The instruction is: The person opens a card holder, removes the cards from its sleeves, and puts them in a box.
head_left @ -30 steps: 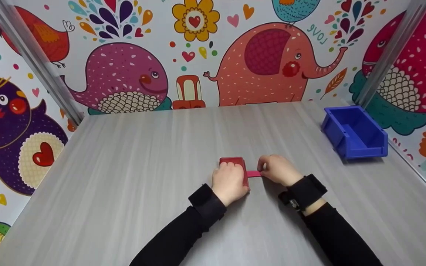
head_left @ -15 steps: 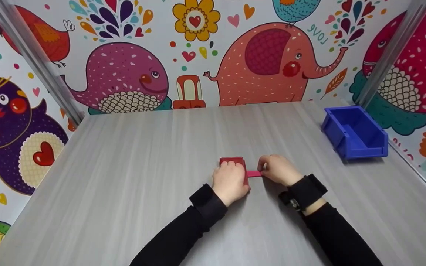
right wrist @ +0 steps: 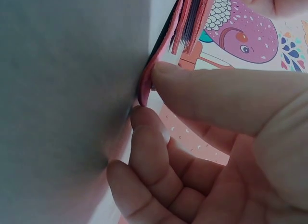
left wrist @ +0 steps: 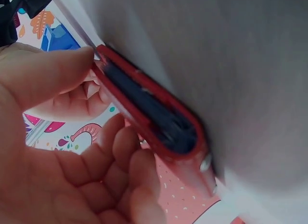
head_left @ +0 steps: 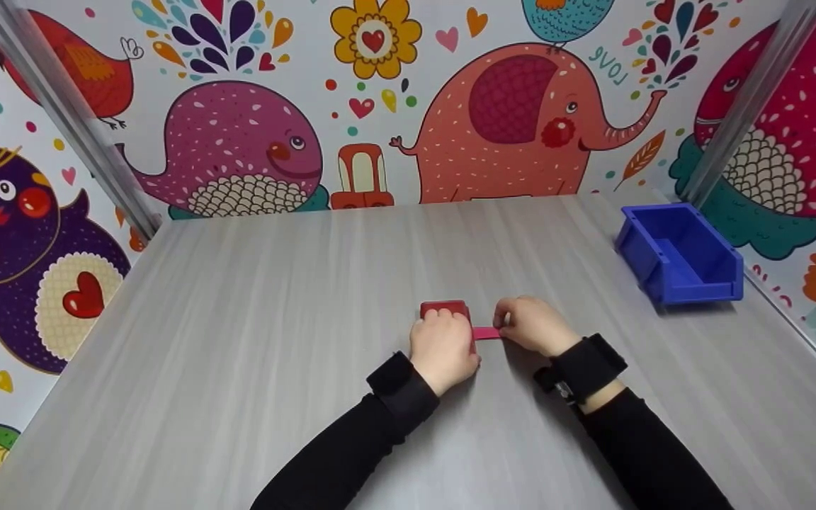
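Observation:
A small red wallet [head_left: 443,306] lies on the table, mostly covered by my left hand [head_left: 442,350]. That hand grips it from above, fingers bent over the top and thumb at its right side. The left wrist view shows the side of the wallet [left wrist: 190,166], with a dark inside between red outer layers. From its right side a pink strap [head_left: 486,333] sticks out. My right hand [head_left: 532,326] pinches the strap's free end between thumb and fingertips. In the right wrist view the strap [right wrist: 146,86] bends beside the wallet's layered edge [right wrist: 196,21].
On the right of the pale wood-grain table [head_left: 273,319] stands a blue plastic bin [head_left: 638,258]. Walls printed with cartoon animals [head_left: 507,142] rise behind and at both sides, with metal posts [head_left: 755,106] at the corners.
My left hand has shifted slightly to the right over the wallet, covering more of its right edge. The right hand and the strap look the same.

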The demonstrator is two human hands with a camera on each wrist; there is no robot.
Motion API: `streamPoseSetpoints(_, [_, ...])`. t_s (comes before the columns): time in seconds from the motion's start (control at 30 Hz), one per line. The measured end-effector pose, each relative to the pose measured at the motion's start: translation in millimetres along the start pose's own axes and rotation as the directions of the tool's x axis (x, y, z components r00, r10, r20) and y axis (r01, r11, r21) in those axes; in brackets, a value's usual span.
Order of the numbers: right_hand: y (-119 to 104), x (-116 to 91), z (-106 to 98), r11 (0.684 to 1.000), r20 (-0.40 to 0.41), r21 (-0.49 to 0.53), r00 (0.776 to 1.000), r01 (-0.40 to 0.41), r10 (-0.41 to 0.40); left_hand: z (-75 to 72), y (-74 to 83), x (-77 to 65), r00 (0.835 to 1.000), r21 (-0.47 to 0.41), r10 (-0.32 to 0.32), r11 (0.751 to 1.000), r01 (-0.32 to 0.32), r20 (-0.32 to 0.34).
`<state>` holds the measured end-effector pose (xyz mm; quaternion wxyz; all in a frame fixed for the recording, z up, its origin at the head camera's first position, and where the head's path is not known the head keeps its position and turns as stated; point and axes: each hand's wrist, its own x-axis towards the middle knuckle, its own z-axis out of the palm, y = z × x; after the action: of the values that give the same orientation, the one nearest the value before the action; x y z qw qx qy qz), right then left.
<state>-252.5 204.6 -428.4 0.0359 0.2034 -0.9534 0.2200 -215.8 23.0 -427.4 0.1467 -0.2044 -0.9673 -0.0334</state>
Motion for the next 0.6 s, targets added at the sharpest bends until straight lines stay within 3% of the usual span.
streamPoseSetpoints(0.23, [-0.8,0.8,0.8,1.000,-0.003,0.002,1.000,-0.005,0.005,-0.3,-1.6,-0.6,1.000,-0.013,0.009,1.000,-0.009,-0.023])
streamPoseSetpoints(0.6, [0.5,-0.9,-1.4,1.000,0.008,0.011,1.000,0.010,-0.010,-3.2,-4.6,3.1,0.998,-0.135,-0.039,0.990,0.046,0.056])
